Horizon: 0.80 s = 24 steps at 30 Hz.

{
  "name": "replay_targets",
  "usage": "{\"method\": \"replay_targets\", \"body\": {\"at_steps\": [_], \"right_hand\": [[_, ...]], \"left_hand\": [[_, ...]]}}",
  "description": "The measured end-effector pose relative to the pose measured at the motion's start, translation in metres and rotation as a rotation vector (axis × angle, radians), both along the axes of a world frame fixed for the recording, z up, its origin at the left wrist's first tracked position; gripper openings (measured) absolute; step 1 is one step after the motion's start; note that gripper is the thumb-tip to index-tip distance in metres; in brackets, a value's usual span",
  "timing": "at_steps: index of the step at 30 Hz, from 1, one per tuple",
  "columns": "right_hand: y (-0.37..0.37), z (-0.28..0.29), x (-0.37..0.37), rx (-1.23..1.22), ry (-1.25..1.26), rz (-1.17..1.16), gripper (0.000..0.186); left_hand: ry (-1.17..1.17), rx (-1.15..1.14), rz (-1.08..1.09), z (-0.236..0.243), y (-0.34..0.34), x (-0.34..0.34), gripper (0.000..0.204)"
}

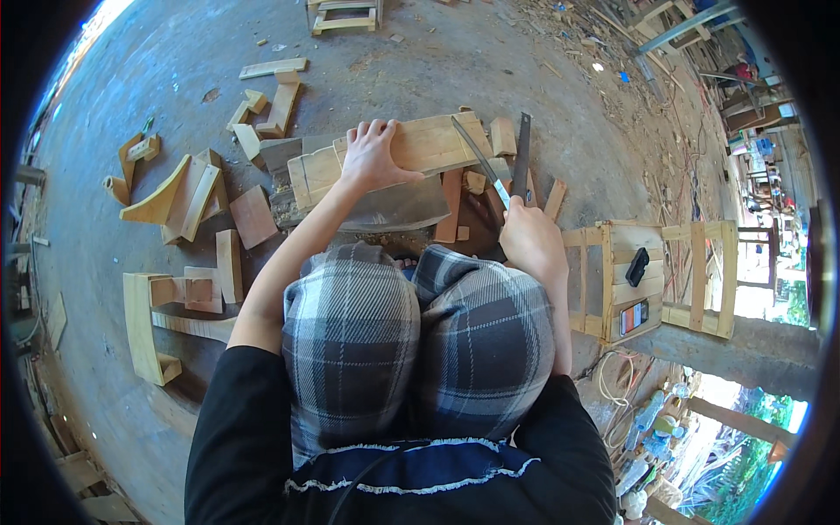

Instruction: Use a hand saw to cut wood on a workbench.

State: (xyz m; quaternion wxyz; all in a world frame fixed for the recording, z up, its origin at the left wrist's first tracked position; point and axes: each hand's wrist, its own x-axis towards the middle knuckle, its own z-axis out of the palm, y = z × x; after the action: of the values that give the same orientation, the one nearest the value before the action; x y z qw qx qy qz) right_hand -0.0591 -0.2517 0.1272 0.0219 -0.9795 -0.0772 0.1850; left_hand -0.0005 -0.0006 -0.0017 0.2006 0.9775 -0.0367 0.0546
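My left hand lies with fingers spread on a pale wooden board, which rests across a larger grey, weathered wood block in front of my knees. Closed around the near end of a narrow-bladed handsaw is my right hand. The saw's blade slants up and left across the board's right end; whether its teeth touch the wood I cannot tell. A wider dark blade stands out just right of that saw, its lower end hidden near my right hand.
Cut wooden pieces are scattered left of the block, with a U-shaped wooden part nearer me. At right, a slatted wooden frame carries a phone and a black object. Short offcuts lie beside the block.
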Motion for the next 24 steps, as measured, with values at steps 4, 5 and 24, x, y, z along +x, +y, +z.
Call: {"method": "replay_targets", "body": {"at_steps": [4,5,24], "right_hand": [[-0.013,-0.028,-0.007,0.054,-0.051,-0.021,0.02],[-0.017,-0.041,-0.009,0.097,-0.072,-0.022,0.018],[-0.019,-0.116,-0.014,0.264,-0.162,-0.056,0.016]], "left_hand": [[-0.026,0.002,0.008,-0.005,0.004,-0.002,0.107],[-0.041,0.002,0.011,-0.007,0.006,-0.002,0.106],[-0.052,0.052,0.009,-0.001,-0.001,0.0,0.104]]}}
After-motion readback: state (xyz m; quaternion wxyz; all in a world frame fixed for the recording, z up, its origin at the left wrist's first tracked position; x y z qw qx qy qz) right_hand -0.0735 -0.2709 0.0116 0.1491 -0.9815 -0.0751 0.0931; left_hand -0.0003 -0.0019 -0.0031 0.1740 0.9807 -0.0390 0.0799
